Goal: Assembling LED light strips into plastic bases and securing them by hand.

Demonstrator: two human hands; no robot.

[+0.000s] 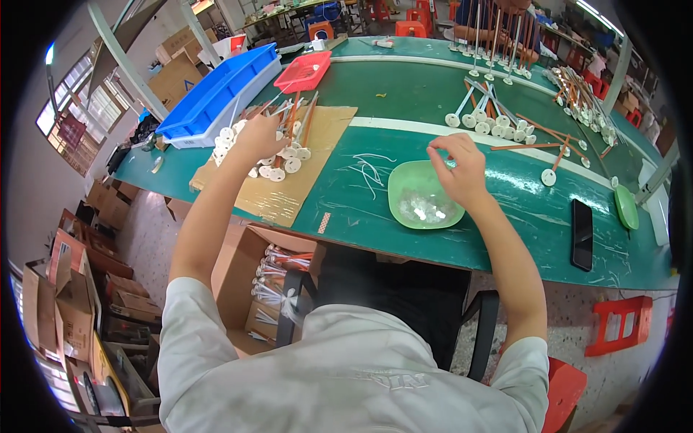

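Observation:
My left hand [261, 138] reaches over a pile of thin grey and orange-brown rods with white round disc ends [291, 165], lying on a cardboard sheet [328, 133]. Its back covers most of its fingers, so its grip is hidden. Over the right rim of a light green bowl [395, 189], my right hand [462, 172] is raised with thumb and forefinger curled together. Anything pinched there is too small to make out. Small clear plastic pieces [424, 208] lie in the bowl. Several thin white strips [369, 172] rest left of it.
Behind the pile stand a blue tray [216, 94] and a red basket [303, 72]. More disc-ended rods [498, 124] lie farther right. A black phone [582, 234] and another green dish [626, 207] are at the right. Below the table edge, an open carton [238, 281] holds bundled rods.

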